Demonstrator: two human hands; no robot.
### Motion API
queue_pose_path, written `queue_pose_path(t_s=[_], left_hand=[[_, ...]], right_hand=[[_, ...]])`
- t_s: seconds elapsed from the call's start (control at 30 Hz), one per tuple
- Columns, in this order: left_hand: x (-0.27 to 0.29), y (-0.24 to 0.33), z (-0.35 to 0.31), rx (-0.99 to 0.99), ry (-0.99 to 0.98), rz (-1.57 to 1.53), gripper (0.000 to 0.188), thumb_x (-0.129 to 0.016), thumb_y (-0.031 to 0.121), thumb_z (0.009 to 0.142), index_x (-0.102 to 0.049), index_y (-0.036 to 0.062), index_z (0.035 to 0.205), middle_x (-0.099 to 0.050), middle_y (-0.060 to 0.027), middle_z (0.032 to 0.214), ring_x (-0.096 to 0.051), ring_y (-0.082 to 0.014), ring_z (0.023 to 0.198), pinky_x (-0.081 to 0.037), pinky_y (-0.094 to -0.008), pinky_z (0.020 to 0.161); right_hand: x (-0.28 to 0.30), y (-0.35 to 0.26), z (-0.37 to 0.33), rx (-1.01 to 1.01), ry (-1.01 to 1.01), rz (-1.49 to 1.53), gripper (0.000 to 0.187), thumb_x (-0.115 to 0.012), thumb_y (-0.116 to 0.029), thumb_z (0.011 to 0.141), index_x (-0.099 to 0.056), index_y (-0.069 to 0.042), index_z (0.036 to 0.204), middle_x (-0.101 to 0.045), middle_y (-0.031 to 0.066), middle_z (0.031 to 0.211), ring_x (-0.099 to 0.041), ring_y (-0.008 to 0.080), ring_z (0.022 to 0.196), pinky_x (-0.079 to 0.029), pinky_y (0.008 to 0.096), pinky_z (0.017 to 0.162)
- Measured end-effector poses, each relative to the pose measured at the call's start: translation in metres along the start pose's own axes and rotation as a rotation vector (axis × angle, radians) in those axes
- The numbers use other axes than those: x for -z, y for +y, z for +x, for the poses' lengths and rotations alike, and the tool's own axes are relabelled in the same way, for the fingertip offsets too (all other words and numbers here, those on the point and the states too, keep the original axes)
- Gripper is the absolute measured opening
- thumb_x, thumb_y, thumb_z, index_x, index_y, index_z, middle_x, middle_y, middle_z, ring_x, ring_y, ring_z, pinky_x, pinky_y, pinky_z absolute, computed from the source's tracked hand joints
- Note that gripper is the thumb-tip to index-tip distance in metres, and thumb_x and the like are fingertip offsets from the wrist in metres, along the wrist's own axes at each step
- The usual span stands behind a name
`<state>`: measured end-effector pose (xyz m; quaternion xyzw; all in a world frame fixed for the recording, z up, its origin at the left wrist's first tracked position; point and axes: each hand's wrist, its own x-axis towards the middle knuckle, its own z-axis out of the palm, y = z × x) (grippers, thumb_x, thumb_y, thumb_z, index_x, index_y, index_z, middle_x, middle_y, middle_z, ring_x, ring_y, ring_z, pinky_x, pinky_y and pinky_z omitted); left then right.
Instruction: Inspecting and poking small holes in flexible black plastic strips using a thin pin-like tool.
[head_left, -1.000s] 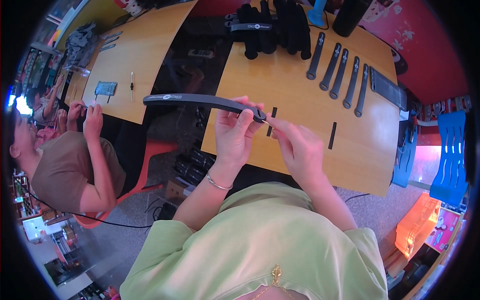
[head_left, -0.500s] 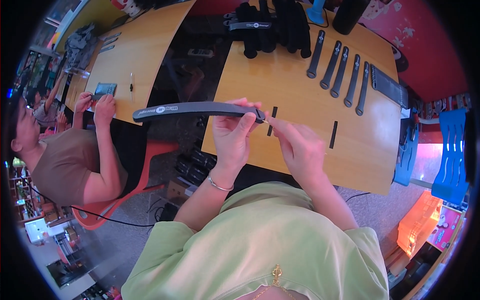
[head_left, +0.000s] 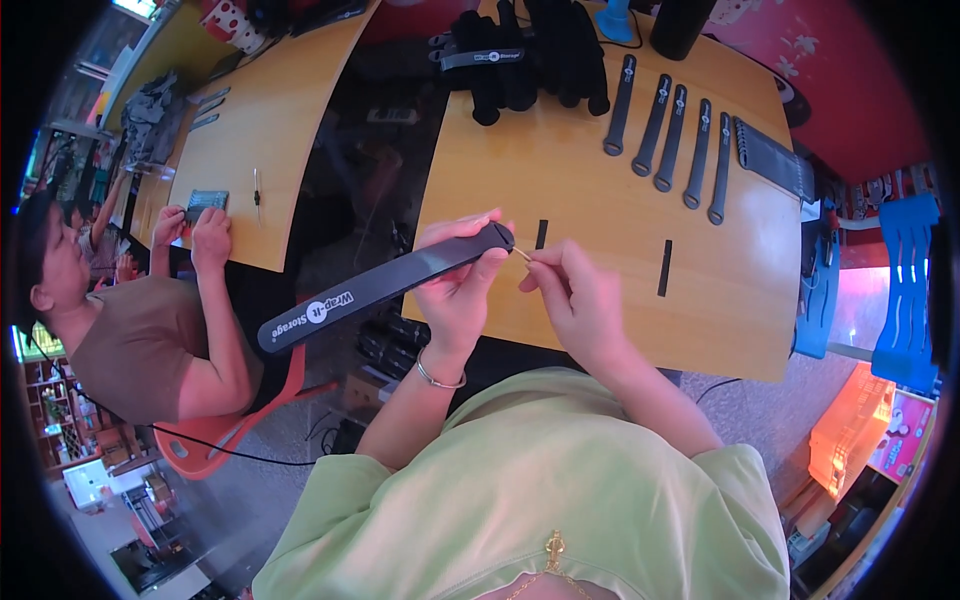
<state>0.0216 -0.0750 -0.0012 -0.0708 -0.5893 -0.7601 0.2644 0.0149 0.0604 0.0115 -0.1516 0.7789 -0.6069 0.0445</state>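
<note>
My left hand [head_left: 455,300] is closed round the looped end of a dark grey strap [head_left: 375,292] with pale lettering. The strap's long, rounded tail reaches out to the left, tilted downward, above the table's near edge. Between the fingertips of my right hand [head_left: 585,305] is a thin gold-coloured stick [head_left: 521,254], its tip at the strap's loop end. The stick's exact kind is too small to tell. On the wooden table [head_left: 600,220] beyond my hands are two short black strips [head_left: 665,268], one partly behind my fingers.
Several similar straps [head_left: 672,140] lie in a row at the right, beside a bundled grey pack [head_left: 770,160]. A black heap of straps [head_left: 550,60] sits at the back. To the left, a seated person [head_left: 150,340] works at another table [head_left: 270,120]. Blue slatted chairs [head_left: 905,290] stand right.
The strap's tail has swung downward and its lettered face has turned more toward view. My right hand has drawn slightly left and down, so the gold-coloured stick shows more clearly.
</note>
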Motion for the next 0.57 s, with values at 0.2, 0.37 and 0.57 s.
queue_pose_path(t_s=[0.2, 0.37, 0.57], left_hand=[[-0.004, -0.001, 0.0, 0.069, 0.078, -0.072, 0.029, -0.066, 0.004, 0.08, -0.049, 0.003, 0.104, -0.054, -0.0099, 0.101, -0.056, -0.0294, 0.103, -0.051, -0.0467, 0.087], [0.003, 0.0, 0.002, -0.085, -0.032, 0.066, 0.029, -0.065, -0.002, 0.08, -0.05, 0.0024, 0.104, -0.054, -0.0102, 0.103, -0.057, -0.0275, 0.103, -0.048, -0.0379, 0.089], [0.0, 0.007, 0.003, -0.103, -0.042, 0.076, 0.029, -0.065, -0.002, 0.08, -0.051, 0.0034, 0.105, -0.054, -0.0119, 0.106, -0.058, -0.028, 0.102, -0.046, -0.0394, 0.092]], right_hand=[[0.004, -0.007, 0.007, -0.243, -0.106, 0.356, 0.004, -0.054, -0.007, 0.089, -0.053, -0.003, 0.088, -0.062, 0.0051, 0.067, -0.055, 0.0103, 0.056, -0.04, 0.0235, 0.05], [0.006, 0.0, 0.011, 0.371, 0.161, -0.344, 0.005, -0.053, -0.008, 0.09, -0.052, -0.004, 0.087, -0.061, 0.0029, 0.068, -0.048, 0.0043, 0.052, -0.034, 0.0203, 0.045], [0.02, -0.011, 0.012, -0.517, -0.384, 0.883, 0.015, -0.049, -0.012, 0.093, -0.045, -0.01, 0.107, -0.064, 0.0054, 0.075, -0.046, 0.0031, 0.052, -0.031, 0.0171, 0.046]])
